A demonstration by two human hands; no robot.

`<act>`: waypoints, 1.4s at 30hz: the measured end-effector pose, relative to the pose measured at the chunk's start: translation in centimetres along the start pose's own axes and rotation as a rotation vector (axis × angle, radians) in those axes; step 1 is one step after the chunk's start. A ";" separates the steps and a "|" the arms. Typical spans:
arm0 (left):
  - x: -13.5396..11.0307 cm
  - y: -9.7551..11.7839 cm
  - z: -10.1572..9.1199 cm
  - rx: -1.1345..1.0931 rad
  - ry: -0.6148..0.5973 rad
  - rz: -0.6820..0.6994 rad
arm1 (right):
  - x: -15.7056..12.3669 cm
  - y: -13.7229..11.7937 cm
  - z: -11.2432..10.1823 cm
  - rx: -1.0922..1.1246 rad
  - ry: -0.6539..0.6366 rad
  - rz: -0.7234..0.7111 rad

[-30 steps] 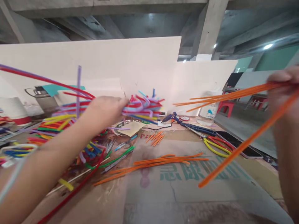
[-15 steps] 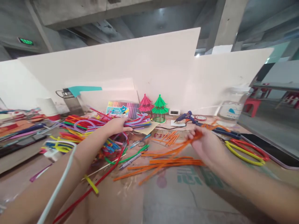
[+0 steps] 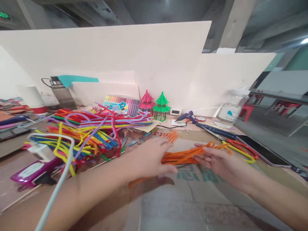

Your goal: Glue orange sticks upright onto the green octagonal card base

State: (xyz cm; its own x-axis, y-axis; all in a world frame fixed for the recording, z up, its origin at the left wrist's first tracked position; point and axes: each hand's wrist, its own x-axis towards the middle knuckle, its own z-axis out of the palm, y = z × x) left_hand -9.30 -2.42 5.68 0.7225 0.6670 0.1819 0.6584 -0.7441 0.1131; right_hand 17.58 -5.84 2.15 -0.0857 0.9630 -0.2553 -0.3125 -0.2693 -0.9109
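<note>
Orange pipe cleaners (image 3: 180,158) lie in a loose bundle between my two hands, above the cardboard-covered table. My right hand (image 3: 214,158) is at the bundle's right end, its thumb and fingers around some of the stems, whose bent tips stick out past it. My left hand (image 3: 154,157), a little blurred, reaches over the left end with thumb and fingers apart; its palm side is hidden. Just behind lie short cut orange pieces (image 3: 172,136). A few orange stems (image 3: 137,183) show beneath my left forearm.
A heap of coloured pipe cleaners (image 3: 96,125) covers the left side, near a purple glue gun-like tool (image 3: 31,173) and a white cable (image 3: 56,192). Behind stand a pink pagoda (image 3: 146,101), a green pagoda (image 3: 162,107) and a blue glue gun (image 3: 186,116). A phone (image 3: 262,150) lies right.
My left hand has left the coloured heap and come right to the orange pipe cleaners. My right hand has lowered its stems to the others, now gathered closer together.
</note>
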 end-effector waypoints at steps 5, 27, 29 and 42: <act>-0.4 0.5 4.7 0.075 -0.055 -0.074 | -0.6 0.0 -2.3 -0.049 0.097 -0.010; 5.5 -10.1 -4.9 0.342 -0.212 -0.410 | 6.8 -4.5 2.4 -1.243 -0.160 -0.916; 5.5 -10.7 -5.3 0.321 -0.200 -0.365 | 6.9 -4.9 3.5 -1.264 -0.214 -0.932; 3.6 -13.6 -4.9 0.351 0.079 -0.367 | 9.5 -4.8 9.0 -1.391 -0.364 -0.823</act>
State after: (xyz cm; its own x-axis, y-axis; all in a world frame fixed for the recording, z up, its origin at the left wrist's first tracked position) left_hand -16.73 9.91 9.62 0.4213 0.8669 0.2665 0.9066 -0.3948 -0.1492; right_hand 9.78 4.59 7.04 -0.6016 0.7351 0.3125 0.6301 0.6772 -0.3799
